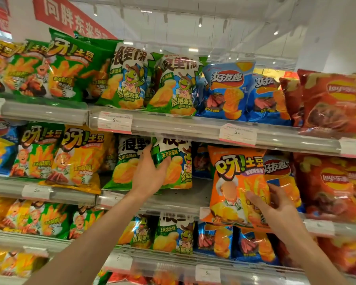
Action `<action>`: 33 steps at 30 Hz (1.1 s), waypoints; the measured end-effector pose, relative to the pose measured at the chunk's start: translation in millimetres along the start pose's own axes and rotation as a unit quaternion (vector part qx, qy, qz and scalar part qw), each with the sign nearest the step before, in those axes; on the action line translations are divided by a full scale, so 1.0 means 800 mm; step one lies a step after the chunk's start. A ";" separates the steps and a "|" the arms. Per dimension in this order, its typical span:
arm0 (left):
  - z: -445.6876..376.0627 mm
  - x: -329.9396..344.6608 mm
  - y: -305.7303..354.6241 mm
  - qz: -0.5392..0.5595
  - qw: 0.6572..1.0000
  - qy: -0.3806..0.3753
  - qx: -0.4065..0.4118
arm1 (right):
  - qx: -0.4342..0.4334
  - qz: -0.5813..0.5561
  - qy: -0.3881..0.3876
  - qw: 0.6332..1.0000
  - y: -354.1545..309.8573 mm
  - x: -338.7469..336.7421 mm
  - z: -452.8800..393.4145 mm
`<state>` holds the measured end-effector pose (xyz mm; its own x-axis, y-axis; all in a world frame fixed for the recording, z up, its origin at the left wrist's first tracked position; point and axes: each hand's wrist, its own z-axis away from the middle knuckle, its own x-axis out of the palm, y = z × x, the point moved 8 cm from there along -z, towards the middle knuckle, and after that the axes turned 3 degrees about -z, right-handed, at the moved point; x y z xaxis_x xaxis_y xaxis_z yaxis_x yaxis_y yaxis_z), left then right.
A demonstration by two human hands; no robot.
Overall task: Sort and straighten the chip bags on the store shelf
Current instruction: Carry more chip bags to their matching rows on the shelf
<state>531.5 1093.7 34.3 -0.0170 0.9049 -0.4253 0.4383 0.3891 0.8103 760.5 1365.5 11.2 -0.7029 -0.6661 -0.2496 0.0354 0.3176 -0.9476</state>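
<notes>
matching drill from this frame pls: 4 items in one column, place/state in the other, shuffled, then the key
Items
1. left hand
2. right hand
3. red Lay's bag
4. blue ridged-chip bag

Place or state
A. top shelf, far right
B. grips the orange bag in front of the middle shelf
C. top shelf, right of the green-and-white turtle bags
D. grips a green-and-white turtle bag on the middle shelf

Pairs: 1-D, 2-B, 3-A, 4-C
</notes>
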 end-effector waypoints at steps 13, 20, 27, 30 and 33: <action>0.005 0.043 0.009 -0.211 0.973 0.013 0.092 | -0.002 -0.031 -0.005 1.000 0.006 0.011 0.010; 0.071 0.051 0.032 -0.030 0.988 -0.112 0.101 | 0.009 -0.088 -0.035 0.995 0.009 0.041 0.022; 0.118 0.055 0.032 0.110 0.960 -0.256 0.023 | 0.009 -0.080 -0.089 0.993 0.005 0.100 0.050; 0.118 0.028 0.008 0.106 0.965 -0.238 -0.015 | 0.009 -0.076 -0.109 0.991 -0.001 0.132 0.057; 0.117 -0.013 -0.012 0.110 0.970 -0.216 -0.019 | 0.024 -0.090 -0.132 0.987 -0.015 0.170 0.071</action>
<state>611.3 1064.3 -7.0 0.4545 0.8134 -0.3632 0.3552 0.2085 0.9113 704.9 1233.2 -22.8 -0.4920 -0.8631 -0.1139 -0.0349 0.1503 -0.9880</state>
